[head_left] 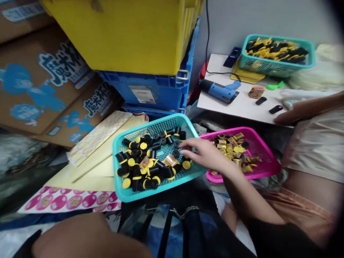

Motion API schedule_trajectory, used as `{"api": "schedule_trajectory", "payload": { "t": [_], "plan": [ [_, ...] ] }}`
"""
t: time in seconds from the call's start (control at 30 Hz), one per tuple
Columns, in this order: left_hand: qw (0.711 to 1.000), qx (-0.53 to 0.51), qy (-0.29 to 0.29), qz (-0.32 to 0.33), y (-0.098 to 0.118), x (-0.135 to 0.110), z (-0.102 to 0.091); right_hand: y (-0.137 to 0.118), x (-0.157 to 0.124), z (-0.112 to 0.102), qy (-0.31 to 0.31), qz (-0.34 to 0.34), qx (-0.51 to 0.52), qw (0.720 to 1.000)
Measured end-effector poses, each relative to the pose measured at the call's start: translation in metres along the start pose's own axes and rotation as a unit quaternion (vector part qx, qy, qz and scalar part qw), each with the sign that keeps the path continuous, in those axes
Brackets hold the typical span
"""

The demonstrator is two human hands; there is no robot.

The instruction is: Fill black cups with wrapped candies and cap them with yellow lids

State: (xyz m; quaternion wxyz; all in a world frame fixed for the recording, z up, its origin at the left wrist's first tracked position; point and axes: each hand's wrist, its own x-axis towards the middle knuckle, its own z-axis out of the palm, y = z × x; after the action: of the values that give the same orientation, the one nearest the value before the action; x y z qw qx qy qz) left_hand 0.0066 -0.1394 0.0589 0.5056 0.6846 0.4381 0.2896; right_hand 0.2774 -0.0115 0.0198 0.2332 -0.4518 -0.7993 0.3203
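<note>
My right hand (pixel 201 152) reaches over the right side of a teal basket (pixel 118 195), fingers slightly curled and apart. Its fingertips are just above or touching small black round pieces (pixel 176 153); nothing shows held between them. Black cylinders with yellow caps (pixel 147 171) fill much of the basket, along with an orange printed wrapper (pixel 145 164) and a clear-and-orange wrapper (pixel 170 160). Under my right forearm stands a pink basket (pixel 271 163) with yellow wrapped pieces (pixel 232 148). A blurred part of my left arm crosses the bottom left; its hand is outside the frame.
Yellow and blue crates (pixel 137 36) are stacked behind the basket, with cardboard boxes (pixel 32 79) at left. A white table (pixel 215 66) bears a blue heat gun (pixel 220 91) and another teal basket (pixel 268 68). Another person's arm (pixel 309 107) rests at its right edge.
</note>
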Motion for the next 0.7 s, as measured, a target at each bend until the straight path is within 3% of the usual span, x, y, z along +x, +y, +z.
{"api": "schedule_trajectory", "payload": {
  "t": [0.07, 0.17, 0.27, 0.37, 0.47, 0.57, 0.7],
  "plan": [
    [1.000, 0.002, 0.020, 0.002, 0.008, -0.004, -0.005, -0.012, 0.026, 0.031, -0.085, -0.025, -0.043, 0.995],
    [0.986, 0.002, 0.155, -0.059, 0.009, 0.011, -0.014, -0.034, 0.059, 0.079, -0.156, 0.034, -0.104, 0.982],
    [0.948, -0.004, 0.305, -0.087, -0.020, 0.039, -0.029, -0.053, 0.085, 0.119, -0.175, 0.136, -0.129, 0.966],
    [0.910, -0.049, 0.401, -0.095, -0.059, 0.055, -0.044, -0.058, 0.099, 0.137, -0.179, 0.150, -0.125, 0.964],
    [0.910, -0.018, 0.390, -0.143, -0.082, 0.057, -0.048, -0.049, 0.098, 0.131, -0.167, 0.123, -0.105, 0.973],
    [0.918, -0.038, 0.359, -0.167, -0.085, 0.060, -0.041, -0.040, 0.088, 0.115, -0.145, 0.093, 0.067, 0.983],
    [0.923, -0.166, 0.319, -0.139, -0.080, 0.073, -0.032, -0.038, 0.072, 0.101, -0.108, 0.091, 0.318, 0.937]
  ]
}}
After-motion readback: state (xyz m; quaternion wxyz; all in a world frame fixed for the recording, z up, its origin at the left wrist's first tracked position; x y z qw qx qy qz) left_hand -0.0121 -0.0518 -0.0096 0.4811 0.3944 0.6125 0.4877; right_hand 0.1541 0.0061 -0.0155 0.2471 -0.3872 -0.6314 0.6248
